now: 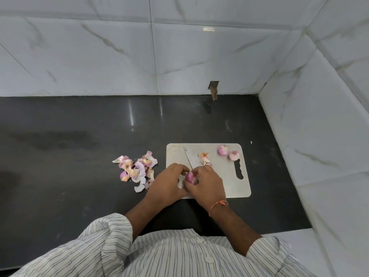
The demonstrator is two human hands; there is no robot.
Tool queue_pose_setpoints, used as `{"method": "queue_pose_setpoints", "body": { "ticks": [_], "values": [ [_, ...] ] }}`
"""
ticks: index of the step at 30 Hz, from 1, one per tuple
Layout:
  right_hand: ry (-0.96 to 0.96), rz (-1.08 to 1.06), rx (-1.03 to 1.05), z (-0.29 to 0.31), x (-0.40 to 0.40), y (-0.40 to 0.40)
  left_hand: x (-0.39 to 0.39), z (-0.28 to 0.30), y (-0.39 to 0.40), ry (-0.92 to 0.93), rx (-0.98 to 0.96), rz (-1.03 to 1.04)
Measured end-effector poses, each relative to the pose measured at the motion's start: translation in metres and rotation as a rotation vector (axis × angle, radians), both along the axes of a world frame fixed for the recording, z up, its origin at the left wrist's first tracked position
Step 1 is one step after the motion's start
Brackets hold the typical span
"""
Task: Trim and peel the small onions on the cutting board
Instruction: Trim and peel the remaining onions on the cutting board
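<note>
A small pink onion (190,177) is pinched between my left hand (167,182) and my right hand (205,182) over the near left part of the pale cutting board (225,176). A knife blade (190,158) sticks up from between my hands, pointing away from me; its handle is hidden, seemingly under my right hand. Two peeled onions (223,150) (234,155) rest at the board's far right corner. A scrap of papery skin (203,156) lies on the board beside the blade, with another bit (207,162) just below it.
A heap of pink and white onion peels (135,168) lies on the dark countertop (79,146) left of the board. Marble-tiled walls stand behind and to the right. The board has a handle slot (239,169) near its right edge.
</note>
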State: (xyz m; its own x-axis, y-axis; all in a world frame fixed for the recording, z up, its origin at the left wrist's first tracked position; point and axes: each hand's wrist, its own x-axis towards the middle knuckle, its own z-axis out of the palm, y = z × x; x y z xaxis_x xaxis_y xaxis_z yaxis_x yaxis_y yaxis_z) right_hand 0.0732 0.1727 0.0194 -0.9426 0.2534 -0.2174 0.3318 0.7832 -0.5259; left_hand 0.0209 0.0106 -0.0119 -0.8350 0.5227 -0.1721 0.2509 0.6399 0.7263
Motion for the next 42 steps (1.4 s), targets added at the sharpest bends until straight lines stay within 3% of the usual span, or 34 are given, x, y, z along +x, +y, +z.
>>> {"method": "queue_pose_setpoints", "body": {
  "ticks": [13, 19, 25, 36, 42],
  "values": [
    [-0.009, 0.05, 0.008, -0.006, 0.009, 0.016, 0.002, -0.015, -0.009, 0.073, 0.017, 0.041],
    [-0.267, 0.029, 0.234, -0.007, 0.04, 0.047, -0.005, -0.016, -0.013, 0.053, 0.016, 0.095],
    [-0.293, -0.057, 0.119, -0.012, 0.054, 0.048, -0.002, -0.013, -0.021, 0.034, 0.118, 0.048],
    [-0.313, -0.165, -0.079, -0.005, 0.056, 0.042, -0.004, -0.019, -0.04, -0.052, 0.131, -0.101],
    [-0.246, -0.218, -0.177, 0.002, 0.057, 0.041, -0.008, -0.022, -0.024, 0.079, 0.185, -0.014]
  ]
}}
